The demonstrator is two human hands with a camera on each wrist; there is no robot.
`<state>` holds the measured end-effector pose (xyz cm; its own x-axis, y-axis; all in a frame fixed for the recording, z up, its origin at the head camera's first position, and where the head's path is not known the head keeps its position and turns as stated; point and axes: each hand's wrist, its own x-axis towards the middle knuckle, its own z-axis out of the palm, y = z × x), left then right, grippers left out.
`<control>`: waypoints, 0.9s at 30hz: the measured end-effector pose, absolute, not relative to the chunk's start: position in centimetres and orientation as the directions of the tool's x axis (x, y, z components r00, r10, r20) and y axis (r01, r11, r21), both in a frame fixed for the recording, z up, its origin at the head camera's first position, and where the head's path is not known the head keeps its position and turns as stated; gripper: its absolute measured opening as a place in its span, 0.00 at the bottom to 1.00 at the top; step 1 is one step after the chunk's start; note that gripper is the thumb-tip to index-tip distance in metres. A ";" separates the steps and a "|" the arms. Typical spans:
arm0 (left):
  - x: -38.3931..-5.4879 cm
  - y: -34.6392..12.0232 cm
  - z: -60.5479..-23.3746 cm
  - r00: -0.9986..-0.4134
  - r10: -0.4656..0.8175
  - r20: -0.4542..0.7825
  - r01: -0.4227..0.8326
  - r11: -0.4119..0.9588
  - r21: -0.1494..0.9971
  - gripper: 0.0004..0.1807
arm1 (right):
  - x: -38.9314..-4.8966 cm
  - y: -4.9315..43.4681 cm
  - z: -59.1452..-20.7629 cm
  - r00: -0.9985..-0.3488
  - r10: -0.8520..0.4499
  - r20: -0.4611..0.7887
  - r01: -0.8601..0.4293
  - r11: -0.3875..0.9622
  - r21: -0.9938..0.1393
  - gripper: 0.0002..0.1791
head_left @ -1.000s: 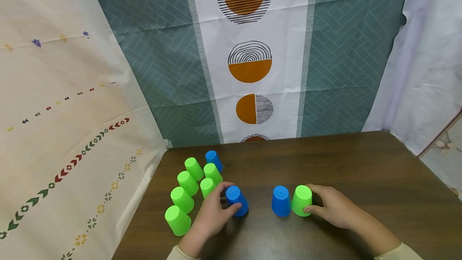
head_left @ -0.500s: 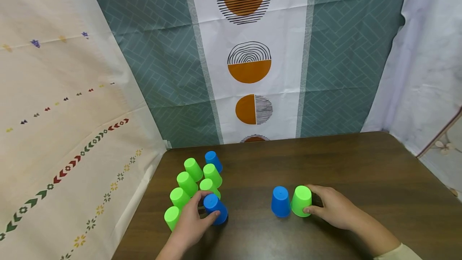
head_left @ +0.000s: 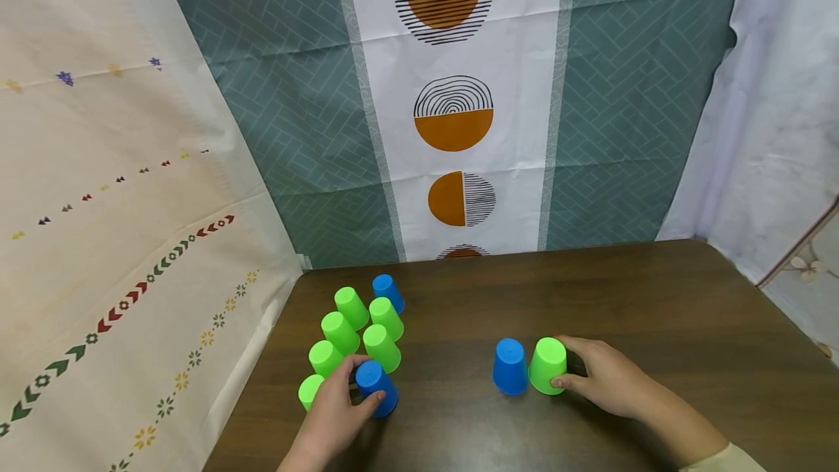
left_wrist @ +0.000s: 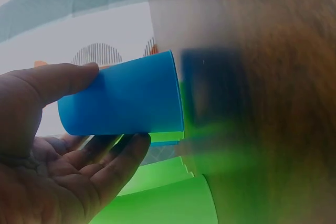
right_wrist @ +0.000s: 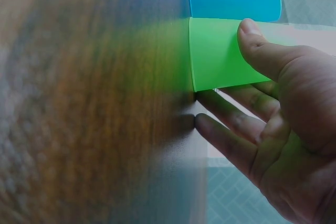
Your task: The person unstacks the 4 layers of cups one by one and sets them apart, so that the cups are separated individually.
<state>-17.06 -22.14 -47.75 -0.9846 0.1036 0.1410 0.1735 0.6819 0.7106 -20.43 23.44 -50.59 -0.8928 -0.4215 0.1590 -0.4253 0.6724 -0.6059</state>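
Note:
My left hand (head_left: 336, 408) holds an upside-down blue plastic cup (head_left: 377, 389) between thumb and fingers. It is at the near end of the shorter row of green cups (head_left: 381, 348), and in the left wrist view the blue cup's rim (left_wrist: 177, 93) is close over the tabletop. Farther right, my right hand (head_left: 606, 376) grips an upside-down green cup (head_left: 547, 366) from its right side, thumb in front. Another blue cup (head_left: 510, 367) stands right beside that green one, on its left. The right wrist view shows the thumb across the green cup's wall (right_wrist: 218, 51).
Several more upside-down green cups (head_left: 340, 332) form a longer row along the left of the brown table (head_left: 623, 297). One blue cup (head_left: 389, 293) stands at the far end of the shorter row. Patterned cloths (head_left: 459, 57) hang behind the table.
My left hand has carried the blue cup leftward and slightly toward me, alongside the green rows. My right hand stays in place on the green cup.

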 end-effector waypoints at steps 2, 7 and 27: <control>-17.0 -22.1 -47.8 -0.984 0.107 0.146 0.179 0.686 0.705 0.26 | -20.4 23.4 -50.6 -0.893 -0.421 0.157 -0.424 0.673 -0.606 0.36; -17.0 -22.2 -48.0 -0.984 0.108 0.143 0.178 0.690 0.701 0.25 | -20.4 23.4 -50.4 -0.895 -0.420 0.153 -0.421 0.675 -0.606 0.36; -17.0 -22.0 -48.0 -0.985 0.108 0.133 0.170 0.709 0.685 0.25 | -20.4 23.4 -50.5 -0.894 -0.417 0.165 -0.426 0.674 -0.603 0.35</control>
<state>-16.97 -22.02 -47.99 -0.9852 0.1081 0.1330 0.1702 0.7088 0.6845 -20.37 23.43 -50.53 -0.8937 -0.4175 0.1646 -0.4261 0.6744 -0.6031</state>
